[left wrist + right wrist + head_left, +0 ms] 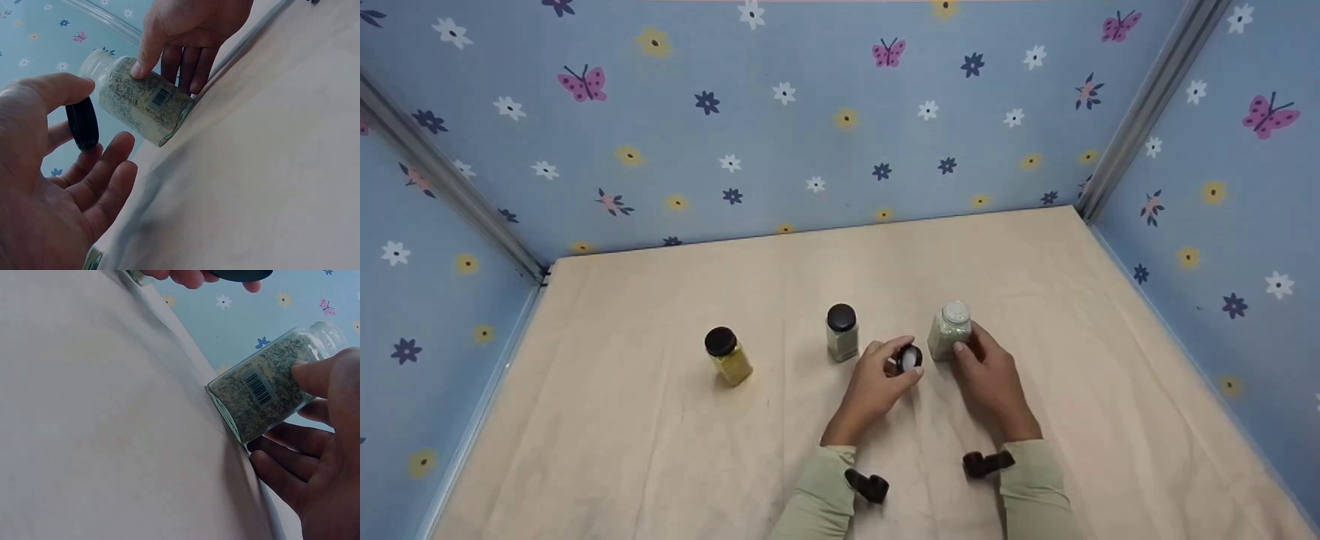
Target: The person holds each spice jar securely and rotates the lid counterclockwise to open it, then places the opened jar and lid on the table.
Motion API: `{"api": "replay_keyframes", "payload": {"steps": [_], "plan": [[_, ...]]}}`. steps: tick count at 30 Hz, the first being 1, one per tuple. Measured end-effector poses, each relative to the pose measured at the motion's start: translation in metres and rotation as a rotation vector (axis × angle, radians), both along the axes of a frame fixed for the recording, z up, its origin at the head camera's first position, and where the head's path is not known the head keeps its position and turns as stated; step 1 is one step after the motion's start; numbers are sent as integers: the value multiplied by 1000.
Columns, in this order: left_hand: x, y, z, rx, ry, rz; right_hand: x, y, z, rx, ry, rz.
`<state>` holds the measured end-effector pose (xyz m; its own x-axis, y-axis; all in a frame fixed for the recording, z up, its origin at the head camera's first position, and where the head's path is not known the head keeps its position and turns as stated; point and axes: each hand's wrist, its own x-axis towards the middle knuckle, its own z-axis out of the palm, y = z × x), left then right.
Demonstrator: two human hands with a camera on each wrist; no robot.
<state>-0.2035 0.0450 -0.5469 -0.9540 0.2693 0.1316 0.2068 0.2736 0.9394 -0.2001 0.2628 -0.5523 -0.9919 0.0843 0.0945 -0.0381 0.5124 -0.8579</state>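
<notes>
My left hand (874, 382) pinches a round black cap (910, 358) between thumb and fingertips, its hollow underside facing right in the head view. To its right, my right hand (996, 382) holds a square glass spice jar (270, 385) filled with flaky green-grey dried herbs. The jar's pale shaker top (956, 312) is uncovered, with small holes in it. A barcode label (259, 388) shows on one side. The jar's base is at or very close to the cloth. Cap and jar are apart.
Left of my hands stands a second jar (842, 341) with pale green contents and a black cap. Farther left is a jar of yellow spice (733, 366), also black-capped. A beige cloth (720, 465) covers the table; flowered blue panels (810, 142) enclose its back and sides.
</notes>
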Motion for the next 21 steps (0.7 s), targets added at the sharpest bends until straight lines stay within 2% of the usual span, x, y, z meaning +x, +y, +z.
{"api": "replay_keyframes", "payload": {"steps": [4,12,18,21], "plan": [[1,0,-1,-29,11,-6,0,0,0,2,3,1],[6,2,-5,-25,-2,-23,0,0,-1,-2,18,4],[11,5,-5,-83,54,-80,0,2,-3,-15,47,6],[12,7,-6,-112,61,-109,0,2,-4,-15,48,10]]}}
